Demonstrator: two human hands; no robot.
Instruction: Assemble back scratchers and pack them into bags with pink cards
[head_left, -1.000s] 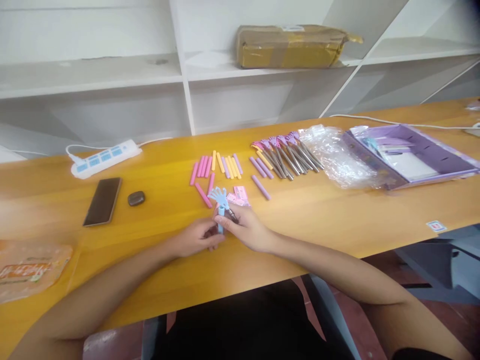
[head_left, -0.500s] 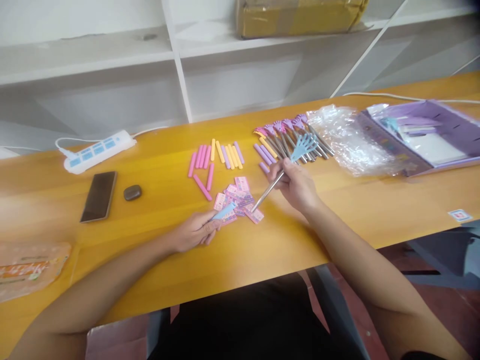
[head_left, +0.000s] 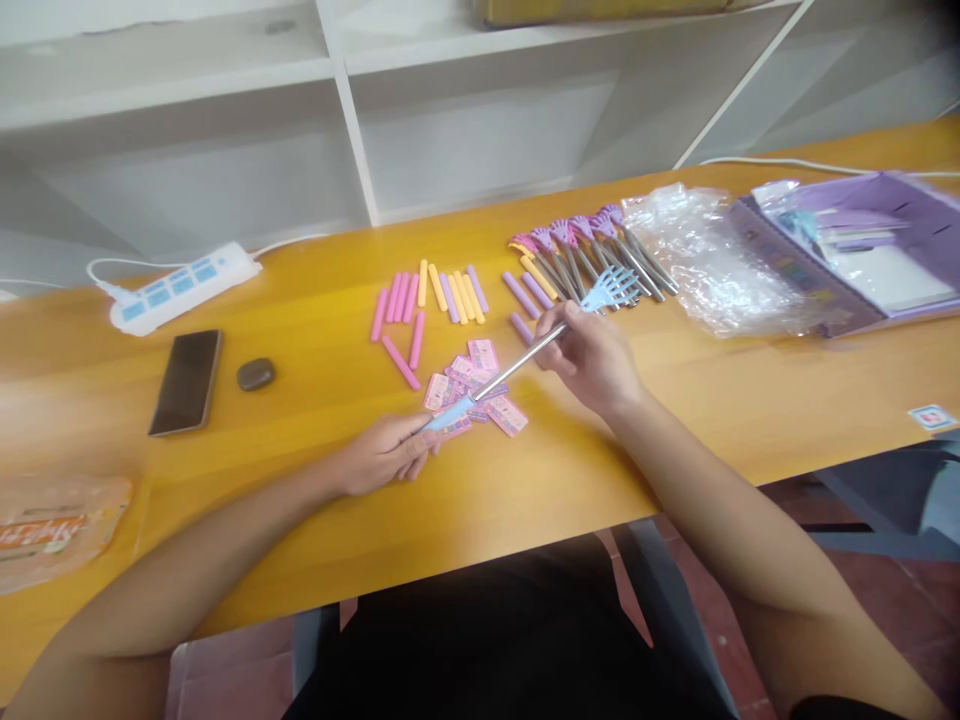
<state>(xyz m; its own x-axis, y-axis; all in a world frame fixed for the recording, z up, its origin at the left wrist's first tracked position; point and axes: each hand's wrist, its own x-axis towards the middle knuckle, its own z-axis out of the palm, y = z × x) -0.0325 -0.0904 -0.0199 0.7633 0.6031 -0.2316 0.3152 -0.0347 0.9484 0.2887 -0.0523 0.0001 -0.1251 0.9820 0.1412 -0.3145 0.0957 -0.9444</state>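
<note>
My left hand [head_left: 391, 448] is closed around a light blue handle sleeve [head_left: 452, 411], its far end pointing up and to the right. In my right hand [head_left: 586, 355] is a back scratcher [head_left: 611, 289] with a blue hand-shaped head and a metal rod. The rod's free end meets the sleeve's end; how far inside it sits, I cannot tell. Below lie several pink printed cards [head_left: 504, 413] in a loose pile. Pink sleeves [head_left: 401, 362] and yellow sleeves [head_left: 437, 286] lie behind them. Purple sleeves [head_left: 519, 296] are near my right hand, beside a row of back scratchers [head_left: 587, 250].
Crumpled clear plastic [head_left: 705, 260] and an open purple box [head_left: 855, 300] are at the right. On the left are a power strip [head_left: 186, 285], a phone [head_left: 187, 382], a small dark case [head_left: 256, 374] and an orange-printed plastic bag [head_left: 60, 530]. White shelving [head_left: 352, 140] stands behind.
The back scratcher's rod end has come down-left to the blue sleeve and now lines up with it; before, there was a gap between them. The view has tilted slightly downward.
</note>
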